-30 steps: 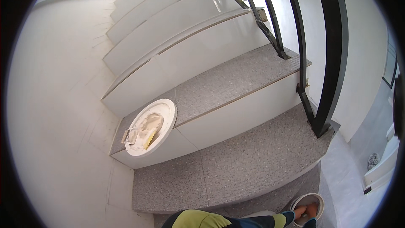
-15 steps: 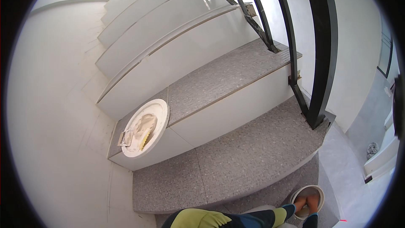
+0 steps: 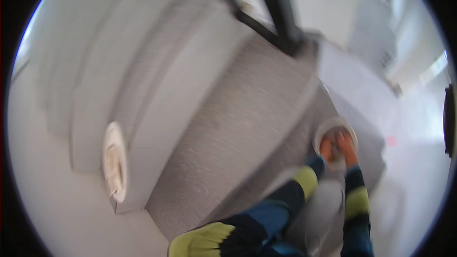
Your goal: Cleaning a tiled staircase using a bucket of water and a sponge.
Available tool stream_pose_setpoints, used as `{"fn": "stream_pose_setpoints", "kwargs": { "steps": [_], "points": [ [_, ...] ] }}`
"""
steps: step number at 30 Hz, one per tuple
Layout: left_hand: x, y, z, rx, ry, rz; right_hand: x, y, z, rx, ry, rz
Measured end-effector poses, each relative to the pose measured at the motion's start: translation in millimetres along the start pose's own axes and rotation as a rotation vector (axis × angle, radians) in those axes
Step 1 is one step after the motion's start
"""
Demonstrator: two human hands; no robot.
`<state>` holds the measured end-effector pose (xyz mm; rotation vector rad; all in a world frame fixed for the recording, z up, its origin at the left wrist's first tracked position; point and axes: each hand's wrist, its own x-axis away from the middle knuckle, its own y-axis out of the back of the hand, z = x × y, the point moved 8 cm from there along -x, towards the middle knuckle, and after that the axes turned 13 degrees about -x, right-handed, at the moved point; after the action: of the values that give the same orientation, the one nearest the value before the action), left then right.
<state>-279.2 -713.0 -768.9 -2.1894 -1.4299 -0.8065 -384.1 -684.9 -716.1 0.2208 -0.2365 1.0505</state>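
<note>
Both my hands reach down into a round white bucket [image 3: 353,133] that stands low at the right. My left hand [image 3: 327,146] is inside near its left wall, and my right hand [image 3: 346,143] is close beside it. Motion blur smears the fingers, so I cannot tell whether either hand is open or closed. Something greyish shows between the hands, too blurred to name. Far to the left, a round white tub or lid [image 3: 111,135] lies on a step against the wall, holding pale paste and tools that are hard to make out.
Grey speckled stair treads [image 3: 209,128] with white risers [image 3: 185,85] climb toward the upper left. A black metal railing post [image 3: 278,14] stands at the stairs' outer edge. A pale wall [image 3: 57,200] runs along the left. Light floor [image 3: 404,181] lies at the right.
The view has swung right and down, so the bucket and both forearms show more fully. My hands stay in the bucket, now a little further apart. The picture has become blurred.
</note>
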Motion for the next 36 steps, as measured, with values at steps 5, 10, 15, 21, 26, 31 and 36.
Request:
{"fn": "stream_pose_setpoints", "kwargs": {
  "steps": [5,10,15,21,26,31,36],
  "points": [
    [-9,-56,13,0.123,0.036,0.160,27,62,6,-0.068,-0.261,-0.303],
    [39,-47,0,-0.164,-0.063,-0.120,53,76,-25,-0.183,-0.278,-0.345],
    [53,-47,-5,-0.002,0.114,-0.088,57,78,-28,-0.291,-0.276,-0.410],
    [42,-43,-17,-0.314,-0.108,-0.019,54,67,6,0.025,-0.201,-0.424],
    [32,-31,-2,-0.026,0.110,-0.100,51,48,35,0.215,0.006,-0.358],
    [52,-69,39,0.051,0.366,-0.025,47,93,-29,0.389,-0.392,-0.288],
    [20,-25,49,-0.004,0.410,0.042,19,41,-25,0.535,-0.437,-0.288]
  ]
}}
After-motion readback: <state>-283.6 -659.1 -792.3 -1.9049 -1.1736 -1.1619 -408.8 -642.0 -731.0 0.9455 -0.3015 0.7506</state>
